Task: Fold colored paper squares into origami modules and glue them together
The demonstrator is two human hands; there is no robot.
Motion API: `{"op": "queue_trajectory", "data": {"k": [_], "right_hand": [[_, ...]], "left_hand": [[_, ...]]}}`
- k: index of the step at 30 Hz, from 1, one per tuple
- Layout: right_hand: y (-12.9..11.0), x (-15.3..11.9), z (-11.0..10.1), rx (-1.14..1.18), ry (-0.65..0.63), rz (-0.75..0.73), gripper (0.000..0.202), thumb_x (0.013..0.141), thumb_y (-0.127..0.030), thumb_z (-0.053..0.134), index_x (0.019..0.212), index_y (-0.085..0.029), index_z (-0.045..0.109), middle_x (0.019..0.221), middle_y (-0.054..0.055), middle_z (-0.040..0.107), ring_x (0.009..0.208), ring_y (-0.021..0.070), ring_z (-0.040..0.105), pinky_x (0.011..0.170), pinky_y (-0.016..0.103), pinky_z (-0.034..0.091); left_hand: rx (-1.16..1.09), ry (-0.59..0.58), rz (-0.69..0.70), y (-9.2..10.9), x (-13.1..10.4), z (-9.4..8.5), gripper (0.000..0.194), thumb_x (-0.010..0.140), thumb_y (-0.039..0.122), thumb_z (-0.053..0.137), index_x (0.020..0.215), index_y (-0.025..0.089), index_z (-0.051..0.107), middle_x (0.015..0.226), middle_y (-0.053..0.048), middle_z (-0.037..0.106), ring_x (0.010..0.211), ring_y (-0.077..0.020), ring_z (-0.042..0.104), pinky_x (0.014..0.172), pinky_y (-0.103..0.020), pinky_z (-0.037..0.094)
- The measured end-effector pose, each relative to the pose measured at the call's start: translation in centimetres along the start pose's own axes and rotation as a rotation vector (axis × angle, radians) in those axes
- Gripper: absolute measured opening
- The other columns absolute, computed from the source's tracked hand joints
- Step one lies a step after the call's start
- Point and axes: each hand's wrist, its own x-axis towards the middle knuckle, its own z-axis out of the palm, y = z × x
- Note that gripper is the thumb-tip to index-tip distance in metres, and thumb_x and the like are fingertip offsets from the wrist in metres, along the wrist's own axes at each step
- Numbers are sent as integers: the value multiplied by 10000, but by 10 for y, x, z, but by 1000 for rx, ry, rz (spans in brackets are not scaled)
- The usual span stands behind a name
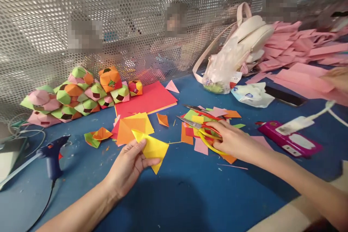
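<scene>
My left hand (pixel 130 166) pinches a folded piece of yellow paper (pixel 159 148) between thumb and fingers. My right hand (pixel 231 138) is closed around the handles of a pair of scissors (pixel 202 134) with yellow grips, blades pointing left. Just behind them lies a second pair of scissors (pixel 196 108) with red handles. Both pairs rest over a heap of small coloured paper pieces (pixel 201 145). Beyond my left hand is a stack of orange and yellow paper squares (pixel 126 130). Small folded orange paper units (pixel 102 134) sit to its left.
Several folded paper balls (pixel 73 94) are piled at the back left, beside red paper sheets (pixel 146 98). A blue glue gun (pixel 53 156) stands at left. On the right are a purple power strip (pixel 290 139), a phone (pixel 285 96), a backpack (pixel 250 36) and pink paper strips (pixel 299 47).
</scene>
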Motion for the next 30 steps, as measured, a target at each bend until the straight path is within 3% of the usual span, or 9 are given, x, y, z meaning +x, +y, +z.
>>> {"op": "queue_trajectory", "data": {"k": [4,6,8,11,15,22,30], "right_hand": [[-12,-14,-12,530,-145,185,487,779,-356,553,1238,-218,459,1216,124,574,1045,296,602,819,407,539],[-26,-24,-21,860,-266,162,572,804,-417,566,1316,-238,384,1311,121,509,1146,280,544,895,374,508],[-46,-31,-31,979,-396,147,578,790,-423,609,1306,-243,422,1333,120,487,1193,284,500,908,347,494],[-74,-34,-43,1010,-562,128,659,772,-446,630,1351,-244,389,1138,101,598,1100,274,556,858,348,510],[-94,-28,-46,1065,-734,82,598,831,-479,557,1355,-254,375,947,54,600,950,204,595,844,333,498],[-97,-29,-37,1171,-765,139,659,770,-628,541,1305,-257,434,968,64,561,903,184,568,751,294,509],[-98,-32,-38,1138,-743,109,533,839,-477,554,1312,-262,438,835,23,538,840,162,570,742,288,506]], "left_hand": [[-22,-27,-14,-2,-1,-2,159,857,213,574,918,88,652,904,-99,679,836,-200,672,688,-311,610],[0,-30,-26,-3,-2,-2,186,865,235,563,926,78,641,944,-124,675,857,-219,671,688,-314,607],[26,-25,-32,-3,-4,0,204,871,249,551,928,70,632,957,-141,673,850,-224,673,688,-313,605],[57,-27,-26,-2,-7,3,219,876,253,541,968,71,621,953,-148,674,788,-205,676,664,-305,605],[84,-44,-8,0,-11,6,240,877,266,538,990,70,617,947,-144,670,753,-184,667,646,-290,602],[109,-58,9,0,-10,2,248,870,318,547,924,91,630,860,-109,670,688,-164,657,619,-271,587],[134,-82,-24,-3,-13,3,272,868,345,543,922,93,628,881,-124,687,650,-162,662,605,-265,574]]}}
